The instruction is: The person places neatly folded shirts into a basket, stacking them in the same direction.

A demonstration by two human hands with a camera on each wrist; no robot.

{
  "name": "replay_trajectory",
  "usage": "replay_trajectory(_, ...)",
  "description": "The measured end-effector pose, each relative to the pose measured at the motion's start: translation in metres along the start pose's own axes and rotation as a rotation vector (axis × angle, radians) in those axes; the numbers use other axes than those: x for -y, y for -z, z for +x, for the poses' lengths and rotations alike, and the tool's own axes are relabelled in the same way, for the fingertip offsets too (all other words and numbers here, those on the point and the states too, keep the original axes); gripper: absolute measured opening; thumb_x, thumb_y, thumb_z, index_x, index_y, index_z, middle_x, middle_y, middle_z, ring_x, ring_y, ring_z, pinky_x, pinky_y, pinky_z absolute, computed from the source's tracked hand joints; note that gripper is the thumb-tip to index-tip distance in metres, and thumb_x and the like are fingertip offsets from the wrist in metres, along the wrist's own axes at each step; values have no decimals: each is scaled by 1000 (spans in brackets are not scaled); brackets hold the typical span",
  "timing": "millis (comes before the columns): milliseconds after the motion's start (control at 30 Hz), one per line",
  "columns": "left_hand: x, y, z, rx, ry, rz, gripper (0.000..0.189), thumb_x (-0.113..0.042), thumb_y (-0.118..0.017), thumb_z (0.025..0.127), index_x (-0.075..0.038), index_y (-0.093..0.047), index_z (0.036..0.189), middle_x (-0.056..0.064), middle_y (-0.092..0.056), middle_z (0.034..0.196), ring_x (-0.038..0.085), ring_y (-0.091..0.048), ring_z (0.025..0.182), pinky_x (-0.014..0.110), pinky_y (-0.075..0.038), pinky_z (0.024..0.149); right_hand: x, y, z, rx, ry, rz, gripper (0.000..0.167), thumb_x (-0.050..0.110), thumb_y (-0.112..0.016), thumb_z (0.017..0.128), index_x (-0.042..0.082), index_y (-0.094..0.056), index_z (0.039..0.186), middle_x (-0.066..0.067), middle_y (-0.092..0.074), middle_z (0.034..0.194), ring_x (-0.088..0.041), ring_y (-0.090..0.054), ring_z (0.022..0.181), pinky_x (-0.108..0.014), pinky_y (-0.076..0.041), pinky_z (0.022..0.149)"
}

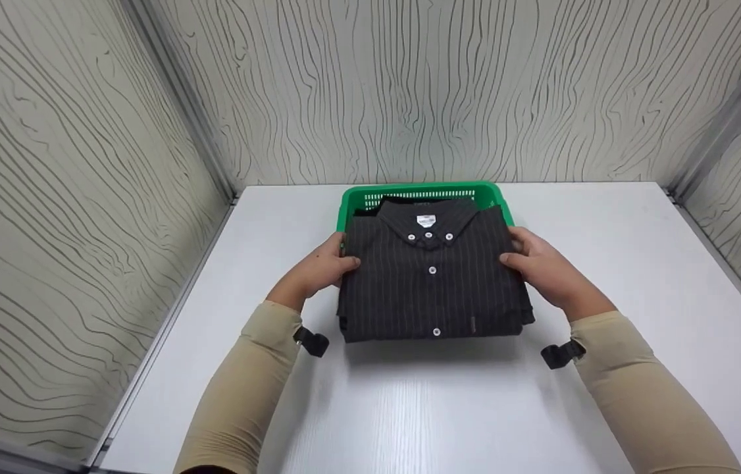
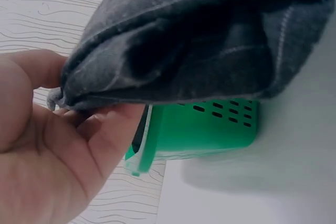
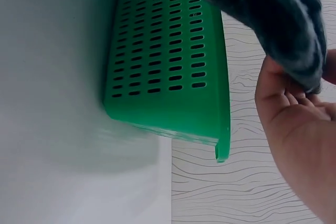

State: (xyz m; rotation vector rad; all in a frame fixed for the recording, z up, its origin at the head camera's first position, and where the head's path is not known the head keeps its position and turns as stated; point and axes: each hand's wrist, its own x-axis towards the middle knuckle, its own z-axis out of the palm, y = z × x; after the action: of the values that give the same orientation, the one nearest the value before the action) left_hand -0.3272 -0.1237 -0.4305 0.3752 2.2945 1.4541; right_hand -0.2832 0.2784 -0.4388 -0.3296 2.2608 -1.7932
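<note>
A folded dark pinstriped shirt (image 1: 433,283) with a button-down collar and white buttons is held level between both hands. My left hand (image 1: 322,266) grips its left edge, thumb on top and fingers underneath. On the opposite edge, my right hand (image 1: 545,266) pinches the cloth the same way. The shirt is raised over the front part of a green plastic basket (image 1: 490,191), hiding much of it in the head view. Dark cloth (image 1: 366,212) shows inside the basket behind the collar. In the left wrist view the folded layers of the shirt (image 2: 210,51) hang above the basket wall (image 2: 205,129).
The basket stands on a white table (image 1: 278,224) close to the wood-grain back panel (image 1: 410,92). Similar panels rise at the left (image 1: 68,217) and right. White tabletop extends to both sides and in front of the basket.
</note>
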Motion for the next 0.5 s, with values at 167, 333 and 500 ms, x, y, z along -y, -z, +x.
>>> replay_trajectory(167,-9,0,4,-15,26,18,80,-13,-58,94,-8,-14,160,23,-36,152,30,-52,128,49,-48,101,6,0,7,-79,-24,-43,57,10,-46,106,2,-21,156,-22,-50,144,-27,-57,122,-31,-51,95)
replay_trajectory(333,-17,3,7,-50,14,40,90,-5,-60,89,-14,-9,163,20,-27,160,33,-39,140,53,-40,108,13,-1,15,-157,-38,-111,60,13,-48,107,5,-20,159,-20,-52,143,-30,-59,119,-45,-50,98)
replay_trajectory(500,-24,3,15,-162,-22,70,84,-7,-57,92,-17,-13,163,20,-30,159,34,-36,143,57,-37,109,20,1,24,-207,-43,-168,61,14,-48,107,7,-20,160,-23,-52,142,-36,-58,120,-55,-46,101)
